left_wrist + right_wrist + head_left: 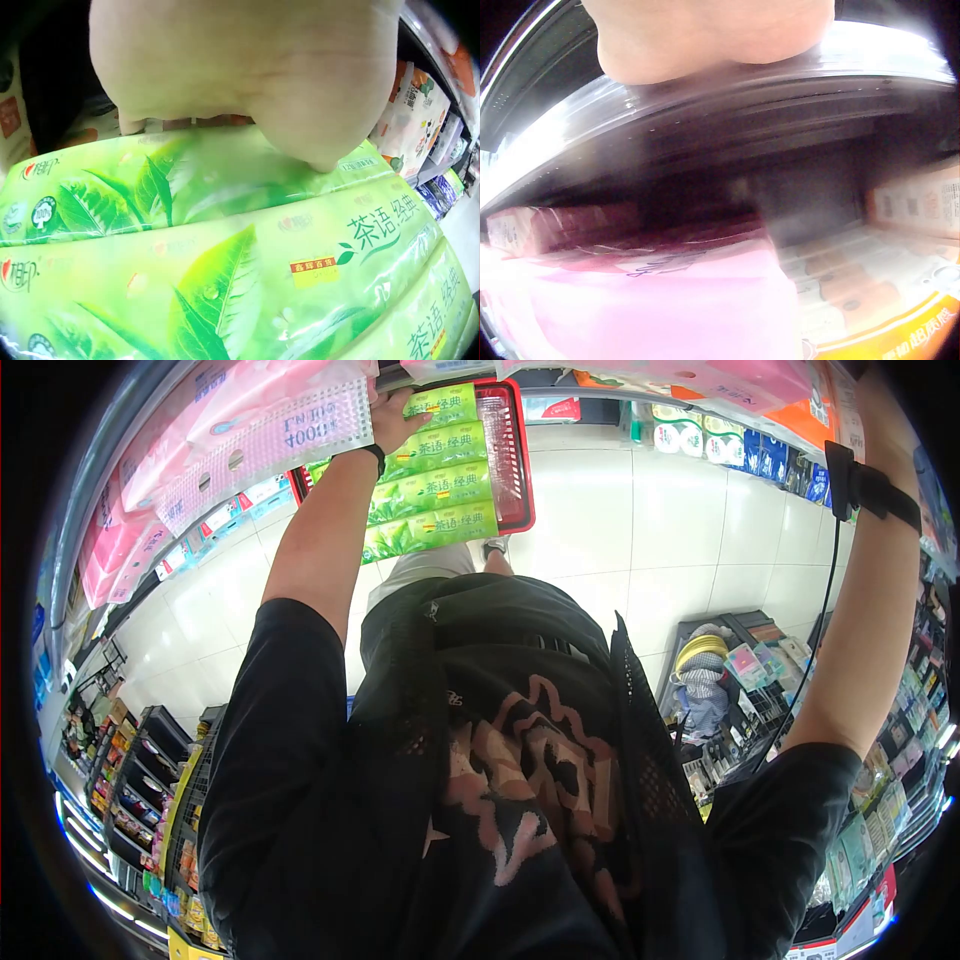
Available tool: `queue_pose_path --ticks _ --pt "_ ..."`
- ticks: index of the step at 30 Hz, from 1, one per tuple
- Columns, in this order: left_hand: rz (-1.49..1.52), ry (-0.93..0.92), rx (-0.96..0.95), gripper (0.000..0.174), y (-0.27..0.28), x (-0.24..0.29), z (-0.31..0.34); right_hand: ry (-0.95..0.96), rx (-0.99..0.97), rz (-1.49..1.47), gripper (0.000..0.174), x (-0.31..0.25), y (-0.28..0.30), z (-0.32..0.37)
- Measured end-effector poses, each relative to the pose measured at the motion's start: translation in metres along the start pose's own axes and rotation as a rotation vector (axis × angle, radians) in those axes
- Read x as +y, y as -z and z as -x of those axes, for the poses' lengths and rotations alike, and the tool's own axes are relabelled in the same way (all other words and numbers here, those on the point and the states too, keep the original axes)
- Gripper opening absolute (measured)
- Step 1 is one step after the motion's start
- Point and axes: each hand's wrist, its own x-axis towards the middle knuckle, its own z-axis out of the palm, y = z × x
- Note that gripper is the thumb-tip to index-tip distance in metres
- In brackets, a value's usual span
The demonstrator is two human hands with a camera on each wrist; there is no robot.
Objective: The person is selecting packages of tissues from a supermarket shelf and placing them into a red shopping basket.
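My left hand (pixel 400 422) is at the far end of a green multi-pack of tissues (pixel 440 490). In the left wrist view, the thumb presses the near face of the tissue pack (pixel 217 270) while a fingertip shows at its far edge. Below the multi-pack is a red shopping basket (pixel 527 455), partly covered by it. My right arm reaches up at the right of the head view. In the right wrist view, the heel of my right hand (pixel 712 37) is at a shelf's front edge (pixel 630 112); its fingers are hidden.
Pink tissue packs (pixel 270 420) fill the shelf at upper left. Another pink pack (pixel 652 307) and an orange-and-white pack (pixel 877 307) lie beneath the shelf edge. White tiled floor (pixel 590 490) stretches behind the basket. A display with hats (pixel 700 660) stands at the right.
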Motion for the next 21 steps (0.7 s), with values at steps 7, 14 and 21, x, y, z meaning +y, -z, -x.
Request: queue_pose_path --ticks 7,14,21 --pt "0.015 -0.089 0.115 0.073 -0.016 -0.01 -0.009 -0.011 0.008 0.045 0.04 0.004 0.0 -0.001" --pt "0.014 -0.108 0.148 0.072 -0.021 -0.008 -0.012 -0.047 -0.003 0.013 0.042 -0.001 0.0 0.0" --pt "-0.014 -0.081 0.148 0.072 -0.018 -0.005 -0.004 -0.028 -0.012 0.045 0.042 0.001 0.002 -0.001"
